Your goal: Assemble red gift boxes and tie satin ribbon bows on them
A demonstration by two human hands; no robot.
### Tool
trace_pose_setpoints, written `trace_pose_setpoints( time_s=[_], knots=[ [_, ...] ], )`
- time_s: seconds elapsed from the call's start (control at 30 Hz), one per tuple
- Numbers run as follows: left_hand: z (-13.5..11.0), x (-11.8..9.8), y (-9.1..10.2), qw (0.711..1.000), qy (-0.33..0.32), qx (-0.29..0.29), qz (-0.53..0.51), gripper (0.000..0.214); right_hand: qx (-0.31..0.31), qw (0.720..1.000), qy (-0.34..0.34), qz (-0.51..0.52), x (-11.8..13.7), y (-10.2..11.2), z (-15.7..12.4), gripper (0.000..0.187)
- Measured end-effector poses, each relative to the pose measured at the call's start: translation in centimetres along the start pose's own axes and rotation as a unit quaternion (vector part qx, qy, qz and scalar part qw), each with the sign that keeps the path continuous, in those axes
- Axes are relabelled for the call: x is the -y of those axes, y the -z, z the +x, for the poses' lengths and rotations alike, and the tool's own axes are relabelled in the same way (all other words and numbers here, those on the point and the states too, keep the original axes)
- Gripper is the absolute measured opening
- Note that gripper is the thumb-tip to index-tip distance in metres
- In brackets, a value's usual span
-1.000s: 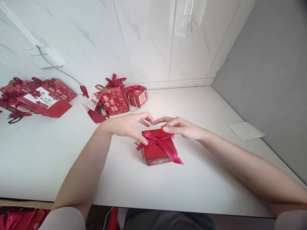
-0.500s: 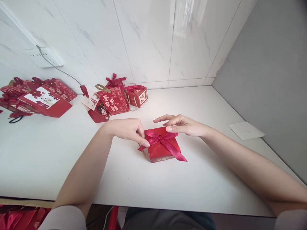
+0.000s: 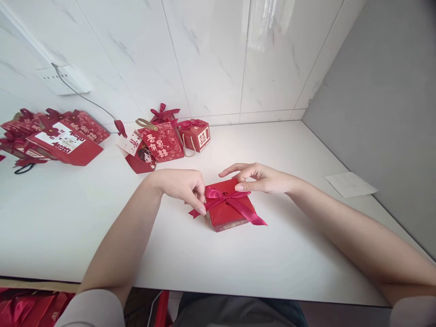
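A red gift box (image 3: 223, 216) sits on the white table in front of me, with a shiny crimson ribbon (image 3: 248, 212) tied in a bow across its top. My left hand (image 3: 182, 187) is at the box's left side, thumb and forefinger pinched on the ribbon's left tail, whose cut end pokes out below the fingers. Over the far right corner hovers my right hand (image 3: 260, 178), forefinger stretched out, thumb beside the right loop of the bow; whether the thumb touches it I cannot tell. Part of a twisted gold cord (image 3: 206, 220) shows at the box's left.
Behind stand a small red box with a cord handle (image 3: 195, 136), a red bag-shaped box (image 3: 163, 143) and a lantern-like printed box (image 3: 141, 159). Several more red boxes (image 3: 68, 145) crowd the left. White paper (image 3: 350, 184) lies at right, by the grey partition (image 3: 384, 113).
My left hand has drawn the ribbon's left tail a little outward, and the bow has shifted slightly left and flattened. My right hand has hardly moved.
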State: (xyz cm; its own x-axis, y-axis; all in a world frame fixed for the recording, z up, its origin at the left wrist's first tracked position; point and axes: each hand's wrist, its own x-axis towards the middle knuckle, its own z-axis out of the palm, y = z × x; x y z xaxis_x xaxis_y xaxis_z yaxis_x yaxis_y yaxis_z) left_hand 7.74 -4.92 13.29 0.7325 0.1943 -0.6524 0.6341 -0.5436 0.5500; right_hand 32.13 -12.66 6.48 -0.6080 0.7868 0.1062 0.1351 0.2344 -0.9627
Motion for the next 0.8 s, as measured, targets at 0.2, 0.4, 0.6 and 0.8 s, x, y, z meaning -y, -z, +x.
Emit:
trace_pose_setpoints(
  time_s=[0.2, 0.4, 0.6, 0.8],
  knots=[
    [0.2, -0.1, -0.1, 1.0, 0.0, 0.012, 0.009, 0.033, 0.0, 1.0, 0.025, -0.019, -0.2, -0.1, 0.1, 0.033],
    [-1.5, 0.8, 0.7, 0.999, 0.027, -0.036, 0.023, 0.036, -0.034, 0.999, -0.004, 0.027, 0.1, 0.4, -0.1, 0.03],
    [-2.3, 0.1, 1.0, 0.966, -0.042, -0.253, 0.018, 0.036, 0.034, 0.993, -0.056, 0.094, -2.1, 1.0, 0.1, 0.047],
    [-1.3, -0.4, 0.4, 0.983, -0.115, -0.13, 0.058, 0.028, 0.086, 0.983, -0.059, 0.152, -4.6, 0.9, 0.5, 0.058]
  ],
)
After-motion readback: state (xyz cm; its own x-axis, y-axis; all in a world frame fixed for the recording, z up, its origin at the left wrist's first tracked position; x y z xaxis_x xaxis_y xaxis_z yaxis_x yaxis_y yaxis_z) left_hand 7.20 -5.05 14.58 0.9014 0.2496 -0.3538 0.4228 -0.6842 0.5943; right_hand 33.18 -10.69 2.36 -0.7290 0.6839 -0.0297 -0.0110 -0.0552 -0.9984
